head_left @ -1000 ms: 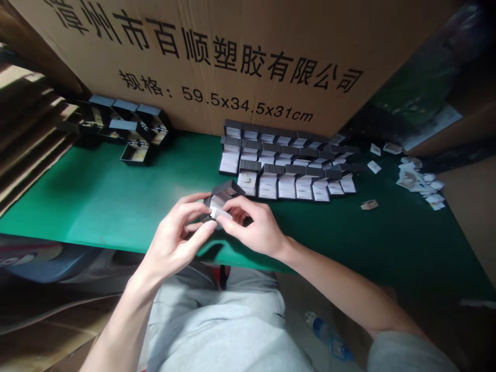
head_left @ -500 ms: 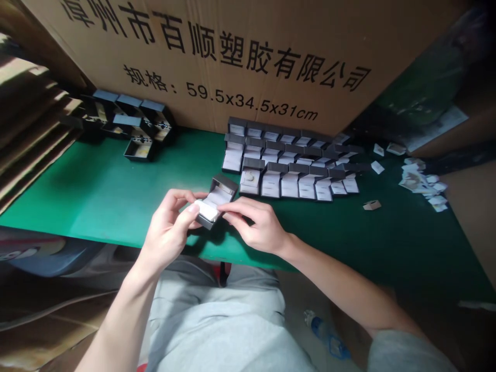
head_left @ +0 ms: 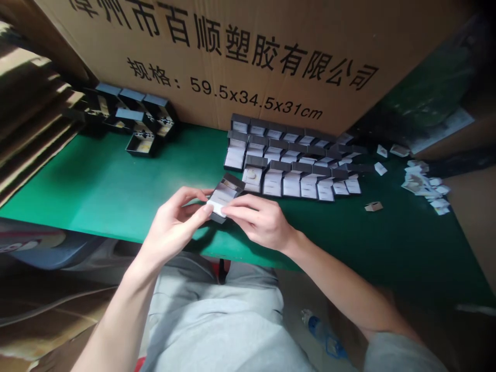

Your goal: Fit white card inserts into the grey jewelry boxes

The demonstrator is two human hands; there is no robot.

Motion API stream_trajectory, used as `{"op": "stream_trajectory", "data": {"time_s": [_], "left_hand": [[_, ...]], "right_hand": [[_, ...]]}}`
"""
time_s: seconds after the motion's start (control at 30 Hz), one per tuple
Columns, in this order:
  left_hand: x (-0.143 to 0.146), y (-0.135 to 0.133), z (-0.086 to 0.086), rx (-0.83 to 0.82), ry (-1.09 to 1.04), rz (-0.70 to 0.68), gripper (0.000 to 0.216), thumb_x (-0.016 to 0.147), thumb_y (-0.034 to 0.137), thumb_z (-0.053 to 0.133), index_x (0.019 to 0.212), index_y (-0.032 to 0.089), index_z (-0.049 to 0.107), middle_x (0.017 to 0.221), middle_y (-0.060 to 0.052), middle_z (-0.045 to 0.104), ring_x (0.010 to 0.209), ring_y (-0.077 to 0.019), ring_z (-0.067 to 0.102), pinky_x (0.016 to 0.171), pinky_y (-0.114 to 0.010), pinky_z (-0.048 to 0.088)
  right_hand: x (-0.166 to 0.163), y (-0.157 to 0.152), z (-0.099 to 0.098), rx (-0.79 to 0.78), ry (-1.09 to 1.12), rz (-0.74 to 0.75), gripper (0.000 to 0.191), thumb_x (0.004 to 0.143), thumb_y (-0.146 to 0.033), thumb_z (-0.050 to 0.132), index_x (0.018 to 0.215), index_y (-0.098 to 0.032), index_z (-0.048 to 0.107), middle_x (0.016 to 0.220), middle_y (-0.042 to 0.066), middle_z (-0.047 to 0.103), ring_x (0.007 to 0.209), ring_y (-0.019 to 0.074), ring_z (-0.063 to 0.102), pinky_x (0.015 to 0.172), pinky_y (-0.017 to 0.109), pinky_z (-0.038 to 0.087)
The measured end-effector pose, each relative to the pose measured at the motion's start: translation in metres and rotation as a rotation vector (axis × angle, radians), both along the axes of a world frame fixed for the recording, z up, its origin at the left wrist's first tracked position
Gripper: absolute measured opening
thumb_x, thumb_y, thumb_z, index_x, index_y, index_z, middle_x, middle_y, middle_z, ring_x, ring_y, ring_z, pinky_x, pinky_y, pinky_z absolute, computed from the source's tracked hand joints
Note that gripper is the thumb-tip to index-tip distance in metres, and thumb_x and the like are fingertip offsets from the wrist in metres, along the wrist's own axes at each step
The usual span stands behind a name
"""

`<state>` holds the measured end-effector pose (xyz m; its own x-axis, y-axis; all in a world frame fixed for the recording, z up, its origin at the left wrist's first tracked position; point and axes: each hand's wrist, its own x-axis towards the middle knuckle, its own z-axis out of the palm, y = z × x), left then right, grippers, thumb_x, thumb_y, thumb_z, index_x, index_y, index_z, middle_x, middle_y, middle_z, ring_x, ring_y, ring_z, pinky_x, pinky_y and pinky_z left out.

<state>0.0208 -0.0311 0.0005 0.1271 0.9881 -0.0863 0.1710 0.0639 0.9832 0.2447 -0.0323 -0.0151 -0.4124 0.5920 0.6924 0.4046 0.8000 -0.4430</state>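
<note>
A small black jewellery box (head_left: pixel 229 187) with its lid raised is held just above the green table, near its front edge. My left hand (head_left: pixel 176 217) is closed round the box's left side, its thumb on the front of the white insert (head_left: pixel 220 199). The insert lies inside the box, with a slit across it. From the right, my right hand (head_left: pixel 263 219) pinches at the insert's front right corner, fingertips together; they partly hide that corner. Behind the hands stand rows of similar open boxes (head_left: pixel 292 183) with white inserts. One front-row box (head_left: pixel 252 175) has a small loop-shaped item on its insert.
A large printed carton (head_left: pixel 217 98) stands along the back of the green table (head_left: pixel 96 196). At the left back are several open black boxes (head_left: pixel 141 144) with yellowish insides. White insert pieces (head_left: pixel 422 181) are heaped at the right, and a small cardboard piece (head_left: pixel 373 206) lies nearer.
The white insert has gone from raised and tilted to lying deeper in the box. Both hands and the box have shifted slightly right and away from me.
</note>
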Motion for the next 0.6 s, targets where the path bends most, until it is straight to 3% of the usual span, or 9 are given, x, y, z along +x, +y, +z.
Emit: {"op": "stream_trajectory", "data": {"time_s": [0.17, 0.33, 0.47, 0.6], "left_hand": [[-0.0007, 0.001, -0.0022, -0.005, -0.007, -0.03, 0.044, 0.082, 0.055, 0.085, 0.096, 0.021, 0.061, 0.134, -0.014, 0.074, 0.091, -0.0241, 0.078, 0.082, -0.036, 0.067], [-0.0034, 0.0019, -0.006, 0.004, -0.077, -0.099, 0.045, 0.08, 0.047, 0.089, 0.099, 0.02, 0.057, 0.138, -0.015, 0.07, 0.076, -0.0167, 0.075, 0.068, -0.029, 0.064], [-0.005, 0.0031, -0.0077, 0.04, -0.022, -0.119, 0.038, 0.085, 0.043, 0.084, 0.108, 0.021, 0.063, 0.139, -0.013, 0.067, 0.077, -0.0151, 0.074, 0.071, -0.028, 0.064], [-0.004, 0.0026, -0.0064, 0.081, 0.037, -0.083, 0.046, 0.088, 0.042, 0.079, 0.126, 0.021, 0.065, 0.137, -0.013, 0.067, 0.072, -0.014, 0.071, 0.069, -0.029, 0.064]], "right_hand": [[0.0025, 0.0014, 0.007, 0.101, -0.065, 0.007, 0.021, 0.103, -0.009, 0.06, 0.105, -0.017, 0.079, 0.101, 0.007, 0.08, 0.088, 0.0132, 0.075, 0.079, 0.024, 0.066], [0.0039, 0.0017, 0.0096, 0.141, -0.137, 0.019, 0.018, 0.102, -0.011, 0.061, 0.105, -0.018, 0.078, 0.103, 0.007, 0.08, 0.087, 0.0139, 0.074, 0.077, 0.025, 0.066], [0.0011, 0.003, 0.0087, 0.121, -0.18, 0.063, 0.018, 0.101, -0.013, 0.061, 0.106, -0.019, 0.077, 0.107, 0.009, 0.079, 0.09, 0.0163, 0.074, 0.08, 0.029, 0.066], [-0.0047, 0.0014, 0.0052, 0.019, -0.064, 0.075, 0.016, 0.102, -0.016, 0.062, 0.107, -0.019, 0.077, 0.106, 0.009, 0.078, 0.092, 0.0164, 0.073, 0.082, 0.03, 0.066]]}}
